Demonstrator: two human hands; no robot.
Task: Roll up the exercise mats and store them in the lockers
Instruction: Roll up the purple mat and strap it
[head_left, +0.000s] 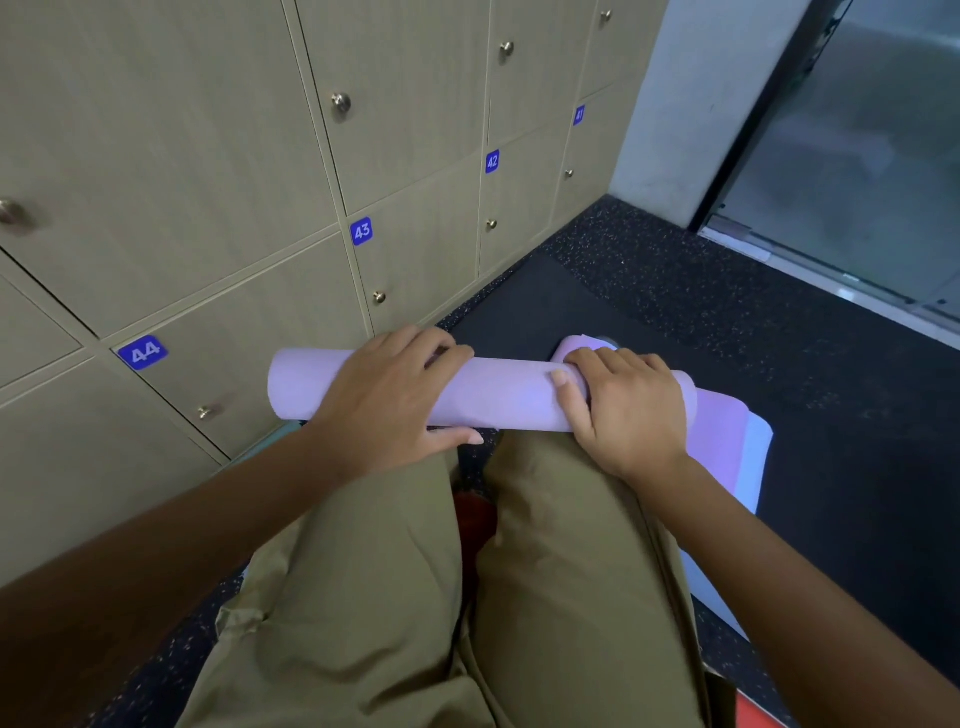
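Your left hand (387, 397) lies over the left part of the lilac mat (498, 395), fingers curled over its far side and thumb along its near edge, holding the roll. Your right hand (623, 408) grips the right part of the roll, fingers hooked over the top and thumb pressed against the near face. The mat is rolled into a tube lying left to right across the floor (727, 322), just beyond your knees (415, 571), which are in khaki trousers. An unrolled lilac flap (719, 431) trails from under the right end of the roll, with a pale blue layer (756, 457) showing at its right edge. A dark mat (545, 301) lies flat on the speckled floor beyond the roll. The lockers (208, 182) stand to the left and far side, doors closed, with blue plates numbered 44 (143, 352), 43 (361, 231), 42 (492, 161) and 41 (579, 115).
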